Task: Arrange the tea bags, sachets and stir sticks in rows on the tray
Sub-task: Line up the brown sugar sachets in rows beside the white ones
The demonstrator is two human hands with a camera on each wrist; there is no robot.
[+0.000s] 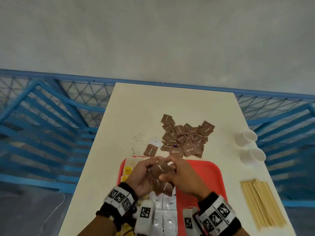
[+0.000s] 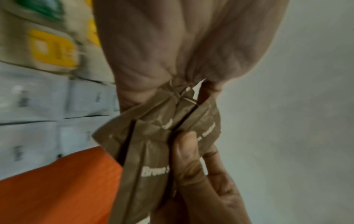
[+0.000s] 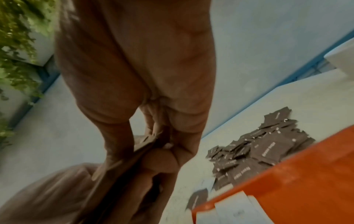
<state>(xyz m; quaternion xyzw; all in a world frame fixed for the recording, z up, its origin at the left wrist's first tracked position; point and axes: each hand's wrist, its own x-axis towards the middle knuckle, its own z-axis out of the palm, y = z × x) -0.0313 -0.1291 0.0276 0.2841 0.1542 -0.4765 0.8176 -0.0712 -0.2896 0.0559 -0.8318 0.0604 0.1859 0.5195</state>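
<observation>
Over the red tray (image 1: 209, 169) both hands meet on a small stack of brown sugar sachets (image 1: 161, 169). My left hand (image 1: 144, 174) holds the stack from the left; in the left wrist view its fingers grip several sachets (image 2: 153, 136). My right hand (image 1: 179, 174) pinches the same sachets (image 3: 141, 145) from the right. White sachets (image 1: 167, 201) and yellow-tagged tea bags (image 1: 127, 170) lie in rows on the tray's left part. A loose pile of brown sachets (image 1: 185, 138) lies on the table beyond the tray. Wooden stir sticks (image 1: 260, 203) lie at the right.
Two white paper cups (image 1: 247, 137) (image 1: 254, 155) stand near the cream table's (image 1: 144, 109) right edge. One brown sachet (image 1: 150, 149) and a white one (image 1: 156, 142) lie just beyond the tray. A blue metal frame (image 1: 42, 116) surrounds the table.
</observation>
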